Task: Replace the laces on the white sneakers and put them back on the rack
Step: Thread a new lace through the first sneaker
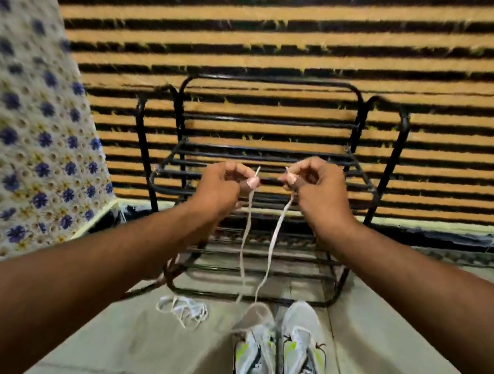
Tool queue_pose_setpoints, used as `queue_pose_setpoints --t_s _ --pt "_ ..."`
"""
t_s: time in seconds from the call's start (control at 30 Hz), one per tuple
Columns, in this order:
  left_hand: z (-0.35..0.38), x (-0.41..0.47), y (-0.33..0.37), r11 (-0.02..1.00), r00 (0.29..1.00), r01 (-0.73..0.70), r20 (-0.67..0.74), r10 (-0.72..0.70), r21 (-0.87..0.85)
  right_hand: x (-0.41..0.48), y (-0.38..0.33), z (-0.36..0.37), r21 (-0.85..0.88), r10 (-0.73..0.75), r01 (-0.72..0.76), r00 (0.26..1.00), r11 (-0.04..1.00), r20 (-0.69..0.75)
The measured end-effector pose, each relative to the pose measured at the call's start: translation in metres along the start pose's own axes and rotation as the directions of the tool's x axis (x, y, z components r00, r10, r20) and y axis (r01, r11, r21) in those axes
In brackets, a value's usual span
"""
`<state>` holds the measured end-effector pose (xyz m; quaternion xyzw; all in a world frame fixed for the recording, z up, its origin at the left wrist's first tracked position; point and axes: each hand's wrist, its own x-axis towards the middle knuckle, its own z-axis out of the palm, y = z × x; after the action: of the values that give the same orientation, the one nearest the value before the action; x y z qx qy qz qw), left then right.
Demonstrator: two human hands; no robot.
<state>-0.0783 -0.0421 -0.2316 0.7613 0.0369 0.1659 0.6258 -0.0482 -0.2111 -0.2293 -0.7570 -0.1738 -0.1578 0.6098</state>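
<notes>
Two hands are raised in front of the rack (357, 133), each holding one end of the same white lace (277, 233).

1. Left hand (223, 183): its fingers (252, 182) are curled and pinched together on one end of the lace. A short tip stands up above the pinch.
2. Right hand (316, 188): thumb and forefinger are clamped on the other end, with a short tip showing above them. The remaining fingers are curled.
3. White lace: both strands hang from the hands, close together but apart, and run down to the toe end of the left sneaker (253, 343). Blur hides how the lace sits in the eyelets.
4. Sneakers: the left sneaker and the right sneaker (305, 341) stand upright on the floor (117, 344), side by side and just touching, toes toward the rack. Both are white and grey with yellow-green patches. They sit just in front of the rack's lowest rails, not on it.
5. Spare lace (183, 307): a loose white tangle lies on the floor to the left of the left sneaker, near the rack's front foot.
6. Rack: black metal tube, several tiers of bars, no shoes on the visible tiers.
7. Surroundings: a striped mat (296, 33) in orange and black fills the view behind the rack. A flowered cloth (23, 119) with blue blossoms hangs at the left.
</notes>
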Motion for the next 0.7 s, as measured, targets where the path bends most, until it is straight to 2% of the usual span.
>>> queue_pose_setpoints --t_s 0.07,0.17,0.27,0.47,0.7 --pt "-0.009 -0.001 0.023 0.999 0.999 -0.037 -0.005 0.037 0.008 0.008 -0.026 -0.001 -0.031 -0.022 0.02 0.999 0.999 -0.048" --pt "-0.017 -0.002 0.05 0.996 0.997 -0.074 -0.016 0.075 0.049 0.016 -0.055 0.0 0.01 0.005 -0.004 0.996 1.0 -0.085" --pt "-0.021 0.001 0.071 0.997 0.997 -0.073 -0.03 0.073 0.013 0.017 -0.07 0.001 -0.012 0.006 -0.007 0.995 1.0 -0.1" --pt "-0.011 -0.001 0.081 0.996 0.997 -0.064 0.032 0.066 -0.061 0.015 -0.073 0.009 0.032 0.083 -0.079 0.986 0.996 -0.144" --pt "0.008 -0.004 0.079 0.985 0.999 -0.045 0.022 0.049 -0.166 0.01 -0.068 0.006 0.088 0.067 -0.049 0.974 0.995 -0.217"
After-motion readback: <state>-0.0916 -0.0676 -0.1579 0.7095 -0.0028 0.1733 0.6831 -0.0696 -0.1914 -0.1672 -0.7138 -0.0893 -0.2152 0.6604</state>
